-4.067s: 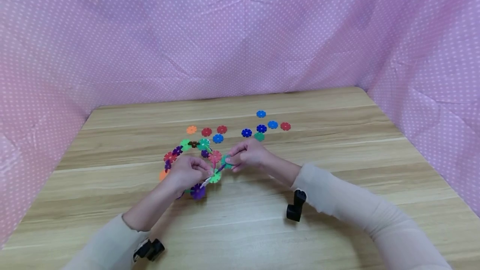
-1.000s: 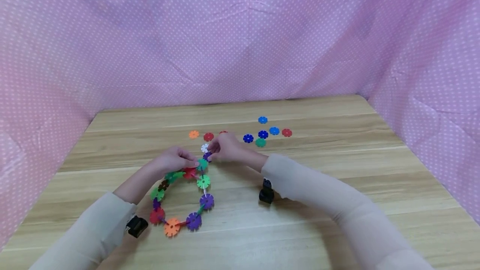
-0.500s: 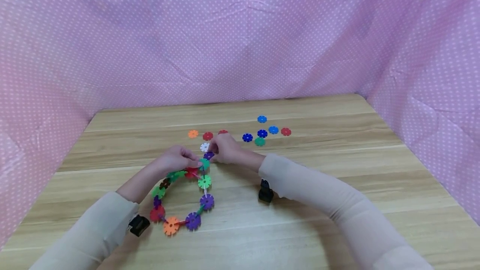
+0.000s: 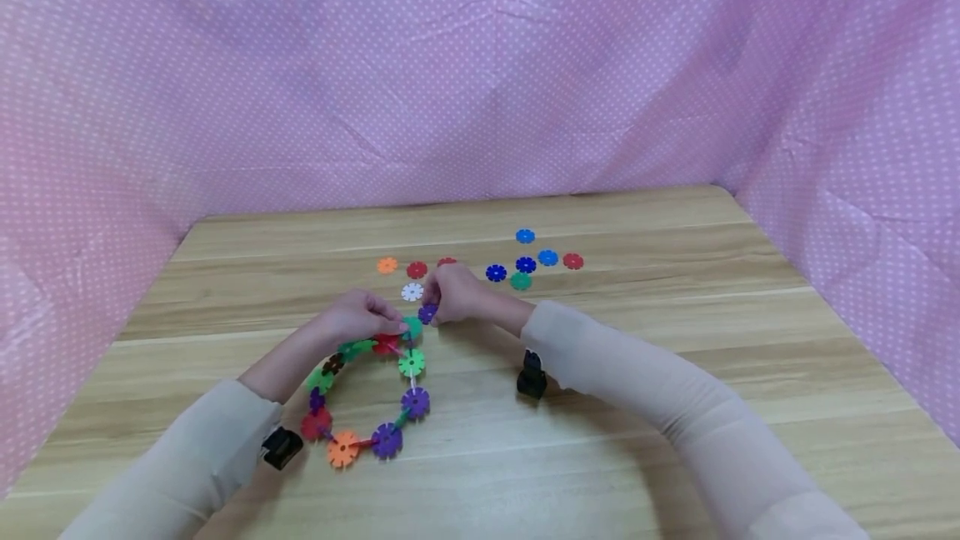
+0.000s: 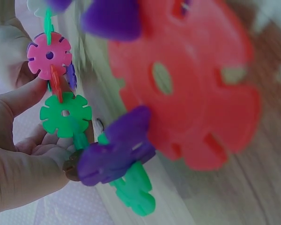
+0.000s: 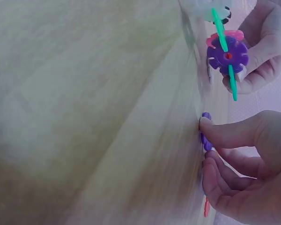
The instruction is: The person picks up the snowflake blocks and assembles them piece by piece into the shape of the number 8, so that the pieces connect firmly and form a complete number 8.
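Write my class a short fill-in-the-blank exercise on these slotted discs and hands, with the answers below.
1. The left hand holds a ring of linked discs, while the right hand holds a slotted disc coloured ____.
2. In the head view, the leftmost loose disc is ____.
3. There, the loose green disc lies to the ____ of the loose white disc.

Answers: purple; orange; right.

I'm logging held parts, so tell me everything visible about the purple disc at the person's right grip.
The purple disc is round and thin, with a notched rim; it looks like plastic. The right grip pinches it between thumb and fingers, hiding part of it. The right wrist view shows it nearly edge-on and apart from the linked ring. It is near the white disc; whether it touches the table is unclear.
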Demonstrator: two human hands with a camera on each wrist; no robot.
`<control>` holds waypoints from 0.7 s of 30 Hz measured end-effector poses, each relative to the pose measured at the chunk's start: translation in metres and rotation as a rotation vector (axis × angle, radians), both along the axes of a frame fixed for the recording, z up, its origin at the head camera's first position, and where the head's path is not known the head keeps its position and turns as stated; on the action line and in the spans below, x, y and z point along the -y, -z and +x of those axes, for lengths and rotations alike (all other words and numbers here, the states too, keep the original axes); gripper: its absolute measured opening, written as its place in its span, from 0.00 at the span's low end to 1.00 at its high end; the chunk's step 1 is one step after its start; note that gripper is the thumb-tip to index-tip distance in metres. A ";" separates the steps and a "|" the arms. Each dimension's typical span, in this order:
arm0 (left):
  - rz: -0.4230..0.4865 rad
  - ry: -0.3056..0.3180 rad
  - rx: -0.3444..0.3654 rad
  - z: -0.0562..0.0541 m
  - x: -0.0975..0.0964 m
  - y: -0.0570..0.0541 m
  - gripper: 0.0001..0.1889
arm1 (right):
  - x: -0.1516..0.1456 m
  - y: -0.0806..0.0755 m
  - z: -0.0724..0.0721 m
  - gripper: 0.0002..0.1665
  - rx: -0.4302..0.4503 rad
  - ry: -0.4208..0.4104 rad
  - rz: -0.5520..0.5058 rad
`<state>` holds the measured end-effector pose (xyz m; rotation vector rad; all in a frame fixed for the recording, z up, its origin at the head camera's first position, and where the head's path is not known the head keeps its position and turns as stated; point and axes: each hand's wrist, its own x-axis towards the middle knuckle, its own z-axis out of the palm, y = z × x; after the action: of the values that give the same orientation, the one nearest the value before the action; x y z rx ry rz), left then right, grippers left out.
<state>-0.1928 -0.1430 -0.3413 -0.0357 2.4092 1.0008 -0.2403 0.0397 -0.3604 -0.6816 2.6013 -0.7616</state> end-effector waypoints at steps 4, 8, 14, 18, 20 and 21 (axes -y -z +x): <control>-0.003 0.010 -0.007 0.000 -0.003 0.000 0.14 | -0.007 -0.002 0.000 0.15 0.053 0.038 -0.066; -0.008 0.017 -0.016 -0.001 -0.006 0.001 0.14 | -0.019 -0.002 0.001 0.10 0.111 0.061 -0.161; -0.007 0.018 -0.024 -0.003 -0.012 0.003 0.13 | -0.037 0.002 0.005 0.07 0.042 0.019 -0.258; -0.007 0.027 -0.030 -0.005 -0.015 0.003 0.13 | -0.043 0.005 0.007 0.06 -0.011 -0.027 -0.323; -0.006 0.032 -0.030 -0.006 -0.016 0.004 0.13 | -0.045 0.005 0.008 0.06 -0.023 -0.046 -0.352; -0.004 0.034 -0.027 -0.006 -0.017 0.004 0.13 | -0.046 0.005 0.008 0.05 -0.027 -0.051 -0.366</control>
<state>-0.1991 -0.1264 -0.3450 0.0181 2.4282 0.9873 -0.2319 0.0853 -0.3658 -0.8599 2.4785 -1.2363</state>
